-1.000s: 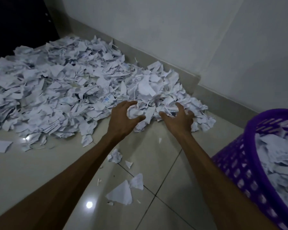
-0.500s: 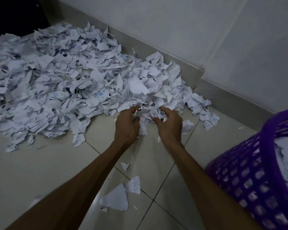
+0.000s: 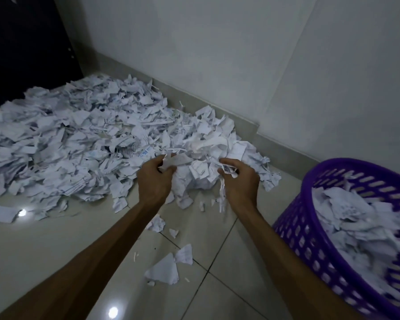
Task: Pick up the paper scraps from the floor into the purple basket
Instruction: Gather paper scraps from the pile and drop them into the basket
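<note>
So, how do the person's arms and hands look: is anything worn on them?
Both forearms are bare along all that shows: no sleeve is in view. The left hand and the right hand wear no gloves. No watch, bracelet or ring is visible, though the light is dim. Two slim arms reach in from the bottom edge.

Dim, bluish indoor light; we read little colour beyond the purple basket [image 3: 346, 227], whose near rim smears with motion blur. Two small bright glare spots sit on the glossy floor tiles [image 3: 44, 250], at left and bottom centre, suggesting overhead lamps. Upper left corner falls to near black. Wide-angle bending shows in the wall edges. Shadows soft, faint.
</note>
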